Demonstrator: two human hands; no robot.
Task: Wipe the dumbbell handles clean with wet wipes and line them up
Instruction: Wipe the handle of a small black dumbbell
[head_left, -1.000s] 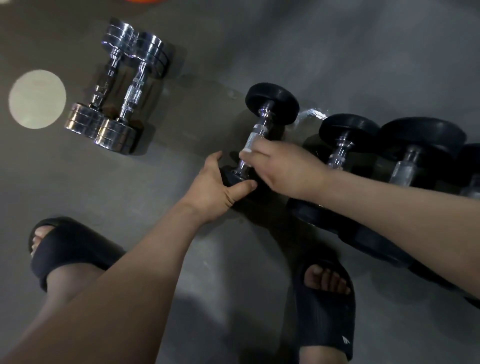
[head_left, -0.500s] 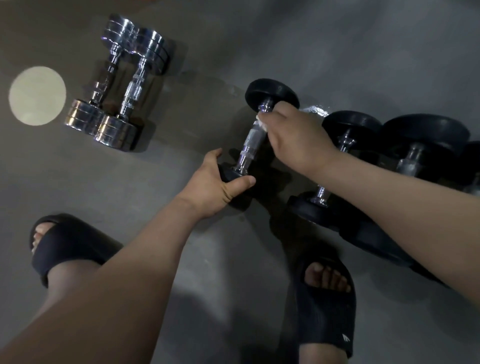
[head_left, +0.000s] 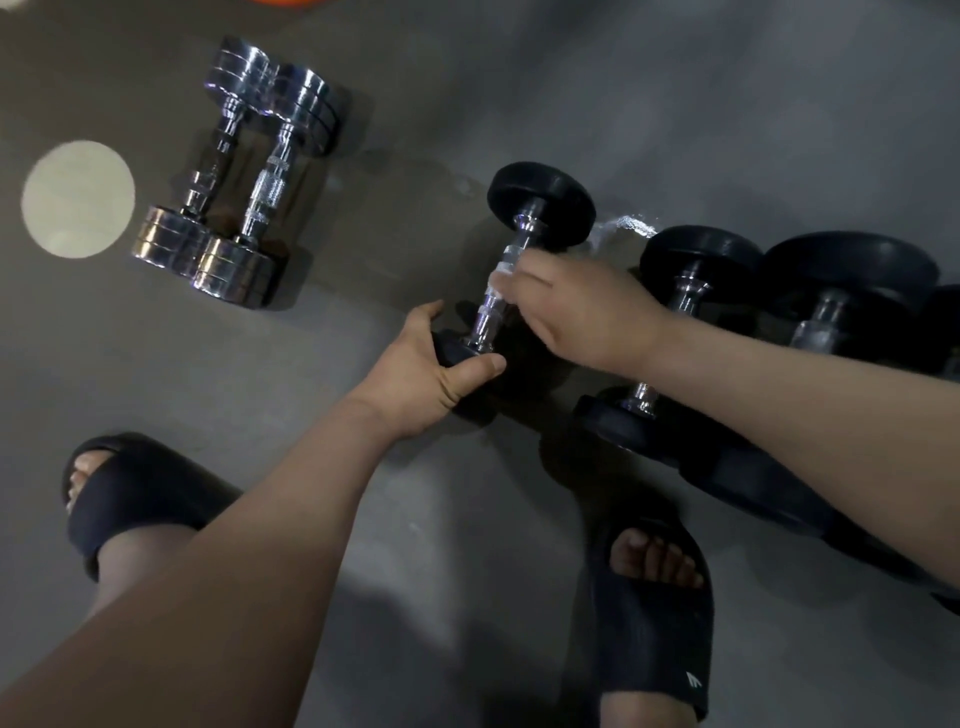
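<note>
A small black dumbbell (head_left: 540, 200) with a chrome handle lies on the grey floor in the middle. My left hand (head_left: 426, 374) grips its near black end. Around the middle of the handle my right hand (head_left: 576, 312) presses a white wet wipe (head_left: 501, 270). To the right, three larger black dumbbells lie side by side, the nearest one (head_left: 696, 260) just behind my right wrist. Two chrome dumbbells (head_left: 260, 171) lie together at the upper left.
A crumpled clear wrapper (head_left: 626, 226) lies on the floor between the black dumbbells. A pale round light spot (head_left: 78, 200) marks the floor at the far left. My feet in black slides (head_left: 654, 639) stand at the bottom, one at each side.
My right hand with the wipe slid up the handle toward the far end, then back down to its middle. My left hand kept hold of the near end.
</note>
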